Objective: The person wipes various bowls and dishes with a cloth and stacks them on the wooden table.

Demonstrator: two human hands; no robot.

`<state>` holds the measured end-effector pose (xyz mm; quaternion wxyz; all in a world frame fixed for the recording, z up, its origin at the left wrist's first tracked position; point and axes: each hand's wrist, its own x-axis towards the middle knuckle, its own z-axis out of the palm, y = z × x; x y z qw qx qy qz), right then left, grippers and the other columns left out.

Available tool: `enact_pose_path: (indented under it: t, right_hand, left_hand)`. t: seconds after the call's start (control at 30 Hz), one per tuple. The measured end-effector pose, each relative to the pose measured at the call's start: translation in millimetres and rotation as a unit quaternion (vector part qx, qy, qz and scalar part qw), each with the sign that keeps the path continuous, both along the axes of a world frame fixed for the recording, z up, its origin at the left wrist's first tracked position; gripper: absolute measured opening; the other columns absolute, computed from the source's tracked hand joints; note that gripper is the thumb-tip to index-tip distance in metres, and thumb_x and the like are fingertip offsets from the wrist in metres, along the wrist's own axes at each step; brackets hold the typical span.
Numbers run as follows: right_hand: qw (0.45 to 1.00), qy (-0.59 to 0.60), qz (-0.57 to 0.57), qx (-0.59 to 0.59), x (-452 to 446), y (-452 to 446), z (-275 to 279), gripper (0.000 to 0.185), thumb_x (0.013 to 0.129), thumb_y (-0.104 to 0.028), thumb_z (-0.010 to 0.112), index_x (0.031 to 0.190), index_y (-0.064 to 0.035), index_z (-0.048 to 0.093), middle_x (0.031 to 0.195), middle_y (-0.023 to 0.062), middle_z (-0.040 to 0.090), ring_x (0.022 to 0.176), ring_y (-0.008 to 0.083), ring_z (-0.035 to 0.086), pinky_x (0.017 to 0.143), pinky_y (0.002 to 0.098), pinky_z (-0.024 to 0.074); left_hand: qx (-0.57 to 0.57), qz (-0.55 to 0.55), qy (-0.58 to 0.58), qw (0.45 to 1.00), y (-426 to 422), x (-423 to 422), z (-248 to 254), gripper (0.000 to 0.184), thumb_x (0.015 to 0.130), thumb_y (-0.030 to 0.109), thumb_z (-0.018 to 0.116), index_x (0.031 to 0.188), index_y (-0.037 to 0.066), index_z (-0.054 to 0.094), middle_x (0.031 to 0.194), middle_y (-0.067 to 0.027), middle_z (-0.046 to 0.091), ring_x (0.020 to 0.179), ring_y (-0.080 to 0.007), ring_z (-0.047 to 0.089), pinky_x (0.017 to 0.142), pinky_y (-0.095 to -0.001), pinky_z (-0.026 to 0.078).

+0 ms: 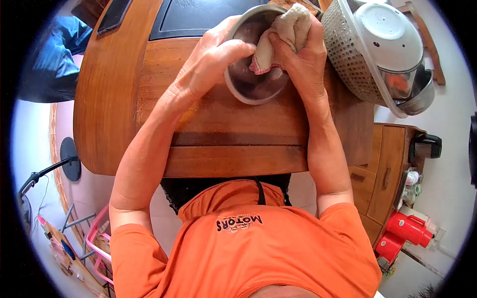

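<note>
Left hand (213, 58) clamped on the rim of a round, shiny metal bowl (248, 82), right hand (304, 57) gripping crumpled pale cloth (290, 32) inside it, bowl over the smooth brown wooden table (228, 116).

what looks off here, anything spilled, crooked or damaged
No spill or clear damage shows. One slight oddity: the white container upside down in the basket has dark spots on its side, perhaps chips, perhaps just marks; I can't tell which.
</note>
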<state>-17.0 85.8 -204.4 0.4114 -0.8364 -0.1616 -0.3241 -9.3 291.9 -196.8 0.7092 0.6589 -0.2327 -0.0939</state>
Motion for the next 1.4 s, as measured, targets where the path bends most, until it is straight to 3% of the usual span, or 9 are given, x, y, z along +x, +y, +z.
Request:
enact_pose_path:
  t: [0.37, 0.5, 0.7, 0.77, 0.9, 1.07, 1.13, 1.3, 1.4]
  right_hand:
    - [0.950, 0.181, 0.059, 0.247, 5.0, -3.6, -9.1, 0.052, 0.086, -0.014, 0.082, 0.125, -0.0001, 0.051, 0.114, 0.0089, 0.064, 0.102, 0.0164, 0.063, 0.086, 0.0311, 0.0558]
    - [0.977, 0.115, 0.011, 0.181, 4.2, -7.4, -8.8, 0.052, 0.086, -0.013, 0.082, 0.126, -0.0006, 0.051, 0.114, 0.0083, 0.064, 0.103, 0.0157, 0.062, 0.087, 0.0305, 0.0546]
    - [0.992, 0.030, 0.005, 0.125, -2.5, -3.9, -0.4, 0.053, 0.086, -0.011, 0.082, 0.127, -0.0009, 0.050, 0.114, 0.0061, 0.063, 0.103, 0.0137, 0.060, 0.090, 0.0288, 0.0518]
    - [0.997, -0.032, 0.021, 0.068, -5.9, -2.6, 2.7, 0.055, 0.085, -0.009, 0.082, 0.129, -0.0011, 0.050, 0.115, 0.0048, 0.063, 0.103, 0.0136, 0.060, 0.089, 0.0294, 0.0522]
    - [0.993, -0.093, 0.033, -0.061, -5.8, -14.6, -5.5, 0.059, 0.083, -0.007, 0.084, 0.132, -0.0057, 0.051, 0.115, 0.0067, 0.064, 0.101, 0.0148, 0.062, 0.087, 0.0311, 0.0534]
    - [0.996, -0.075, 0.030, -0.039, -3.4, -7.1, -3.1, 0.060, 0.082, -0.009, 0.084, 0.132, -0.0066, 0.050, 0.115, 0.0073, 0.065, 0.102, 0.0150, 0.062, 0.086, 0.0311, 0.0536]
    - [0.996, -0.004, 0.056, 0.073, -5.4, -2.5, -2.5, 0.058, 0.084, -0.012, 0.084, 0.131, -0.0055, 0.050, 0.115, 0.0069, 0.064, 0.102, 0.0143, 0.062, 0.086, 0.0310, 0.0535]
    - [0.997, 0.052, -0.017, 0.045, 2.2, -3.8, -8.7, 0.055, 0.087, -0.016, 0.081, 0.129, -0.0015, 0.050, 0.114, 0.0080, 0.064, 0.102, 0.0152, 0.062, 0.087, 0.0307, 0.0540]
    - [0.979, 0.146, 0.012, 0.144, 0.7, 5.1, -2.9, 0.049, 0.088, -0.014, 0.078, 0.127, -0.0001, 0.052, 0.113, 0.0100, 0.065, 0.102, 0.0169, 0.063, 0.088, 0.0311, 0.0541]
  left_hand:
    - [-0.075, 0.201, -0.100, 0.972, -31.2, -12.9, -9.6, 0.067, 0.095, 0.052, 0.057, 0.139, 0.002, 0.050, 0.124, -0.0129, 0.059, 0.114, -0.0214, 0.054, 0.104, -0.0362, 0.041]
    - [-0.033, -0.001, -0.072, 0.997, -11.3, -16.6, 22.1, 0.104, 0.091, 0.075, 0.051, 0.154, -0.003, 0.025, 0.152, -0.0214, 0.037, 0.140, -0.0312, 0.038, 0.116, -0.0407, 0.030]
    - [-0.021, -0.010, 0.034, 0.999, 7.3, -7.5, 32.0, 0.084, 0.095, 0.054, 0.061, 0.148, -0.005, 0.033, 0.139, -0.0186, 0.049, 0.128, -0.0257, 0.048, 0.109, -0.0377, 0.037]
    - [0.059, 0.047, -0.088, 0.993, 7.6, -1.1, 18.3, 0.073, 0.094, 0.062, 0.056, 0.139, 0.004, 0.053, 0.124, -0.0134, 0.061, 0.117, -0.0232, 0.055, 0.104, -0.0372, 0.042]
    - [0.111, -0.051, -0.065, 0.990, 12.4, 1.3, 19.8, 0.070, 0.096, 0.060, 0.056, 0.138, 0.004, 0.055, 0.128, -0.0134, 0.061, 0.119, -0.0229, 0.055, 0.106, -0.0378, 0.042]
    - [0.109, -0.070, -0.102, 0.986, 6.7, 3.4, 11.4, 0.058, 0.093, 0.036, 0.057, 0.139, 0.001, 0.053, 0.129, -0.0133, 0.061, 0.118, -0.0209, 0.055, 0.105, -0.0350, 0.042]
    - [0.050, 0.025, -0.147, 0.988, -1.2, -1.8, 7.3, 0.047, 0.088, 0.030, 0.057, 0.125, 0.001, 0.060, 0.109, -0.0179, 0.068, 0.096, -0.0260, 0.065, 0.089, -0.0360, 0.051]
    - [0.032, 0.066, -0.136, 0.988, -0.7, -0.3, 4.6, 0.053, 0.089, 0.025, 0.054, 0.133, -0.003, 0.055, 0.123, -0.0114, 0.063, 0.111, -0.0211, 0.058, 0.099, -0.0335, 0.045]
    - [-0.095, 0.067, -0.053, 0.992, -1.9, -4.0, 14.1, 0.064, 0.088, 0.020, 0.056, 0.144, -0.007, 0.040, 0.135, -0.0200, 0.055, 0.126, -0.0273, 0.052, 0.111, -0.0365, 0.037]
